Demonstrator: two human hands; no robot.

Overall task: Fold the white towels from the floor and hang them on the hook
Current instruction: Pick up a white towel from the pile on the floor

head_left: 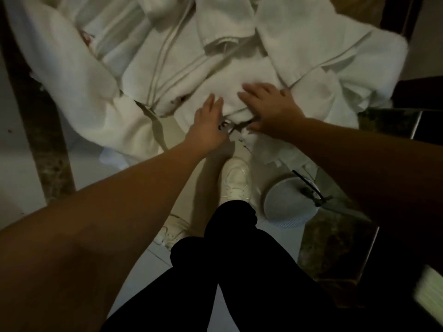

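With our left hand (209,123) and right hand (268,105) flat, fingers straight, on the heaped towels (182,75), we perhaps drag up several tangled layers.

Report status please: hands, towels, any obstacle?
Left hand and right hand flat on white towels, gripping nothing. Towels heaped, unfolded. White shoe just below pile.

Both forearms are seen bare to the frame edge; no sleeves, rings or wristbands are noted on the left hand (209,121) or right hand (272,107). Black trousers (239,271) are worn, loose at the ankle. White lace-up shoes (236,179) are worn.
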